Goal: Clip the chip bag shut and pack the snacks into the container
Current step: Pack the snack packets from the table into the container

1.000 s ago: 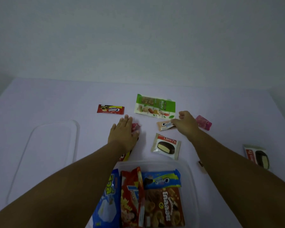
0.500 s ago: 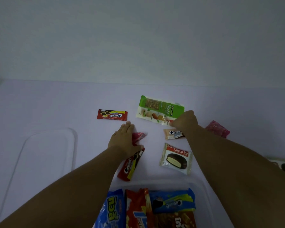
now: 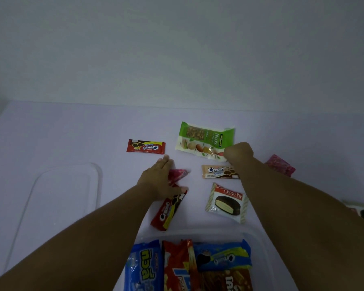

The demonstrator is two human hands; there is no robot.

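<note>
A green Nuts bag (image 3: 206, 139) lies at the far middle of the table. My right hand (image 3: 237, 153) has its fingers curled over the bag's near right corner. Fingers straight, my left hand (image 3: 158, 179) rests flat on a small pink packet (image 3: 179, 174), and its thumb touches the top of a red Cream-O pack (image 3: 168, 210). The clear container (image 3: 261, 241) stands at the near edge. It holds a blue bag (image 3: 144, 267), a red bag (image 3: 177, 265), a blue Cream-O pack (image 3: 223, 257) and a brown pack (image 3: 229, 280).
A beige Cream-O pack (image 3: 218, 171) and a Choco Pie (image 3: 227, 203) lie under my right forearm's left side. Another red Cream-O pack (image 3: 145, 146) lies farther back, and a pink packet (image 3: 281, 166) sits right of my arm. The clear lid (image 3: 67, 196) lies at the left.
My right hand has left the beige Cream-O pack and moved farther out to the Nuts bag's corner. My left hand stays on the pink packet. The view has tilted up.
</note>
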